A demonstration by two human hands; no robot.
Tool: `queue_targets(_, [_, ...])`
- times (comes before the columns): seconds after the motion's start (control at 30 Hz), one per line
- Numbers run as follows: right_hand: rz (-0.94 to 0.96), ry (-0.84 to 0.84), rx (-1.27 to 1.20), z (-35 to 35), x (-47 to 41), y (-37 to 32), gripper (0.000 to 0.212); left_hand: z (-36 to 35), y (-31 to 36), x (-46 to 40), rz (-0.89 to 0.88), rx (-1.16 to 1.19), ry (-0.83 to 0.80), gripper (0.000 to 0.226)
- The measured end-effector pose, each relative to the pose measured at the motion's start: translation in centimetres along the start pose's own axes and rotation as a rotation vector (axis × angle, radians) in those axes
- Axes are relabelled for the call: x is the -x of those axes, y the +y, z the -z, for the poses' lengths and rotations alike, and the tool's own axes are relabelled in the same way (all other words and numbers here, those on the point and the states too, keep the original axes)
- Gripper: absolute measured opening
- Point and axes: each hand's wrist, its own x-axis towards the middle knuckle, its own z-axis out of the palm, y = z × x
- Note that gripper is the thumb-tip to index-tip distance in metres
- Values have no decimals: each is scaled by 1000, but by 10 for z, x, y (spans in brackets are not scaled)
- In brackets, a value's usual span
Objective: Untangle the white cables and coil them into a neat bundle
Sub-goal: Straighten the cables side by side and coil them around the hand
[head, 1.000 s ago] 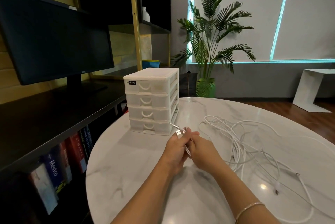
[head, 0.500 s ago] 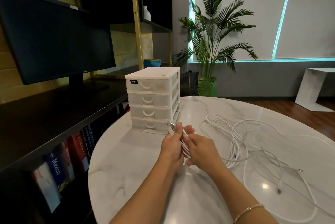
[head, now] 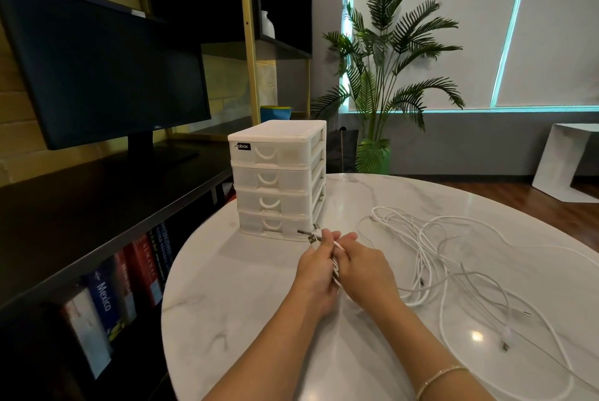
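Several white cables (head: 431, 258) lie in a loose tangle across the right half of the round marble table (head: 233, 290). My left hand (head: 316, 274) grips a gathered bunch of cable ends, with metal USB plugs (head: 309, 236) sticking out past its fingers toward the drawer box. My right hand (head: 366, 269) presses against the left one and holds the same strands between the two palms. From there the cables run right into the tangle. More loose plug ends (head: 505, 340) lie on the table at the right.
A white plastic four-drawer box (head: 278, 177) stands on the table just beyond my hands. A dark monitor (head: 107, 76) sits on the black shelf unit at left, books below it. A potted palm (head: 385, 76) and a white side table (head: 567, 160) stand behind.
Both hands stayed together near the drawer box. More cable strands are gathered between them, and the plugs now stick out further past my left fingers.
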Motion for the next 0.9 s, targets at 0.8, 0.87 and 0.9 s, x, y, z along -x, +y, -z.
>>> queue_targets(0.8, [227, -230, 170, 1, 10, -3, 40, 11, 10, -17, -162, 129, 243, 20])
queue_targets(0.87, [239, -243, 212, -1, 11, -6, 41, 13, 14, -15, -137, 196, 278, 25])
queue_targets(0.9, [239, -251, 232, -2, 11, -7, 40, 15, 16, -15, -120, 233, 292, 30])
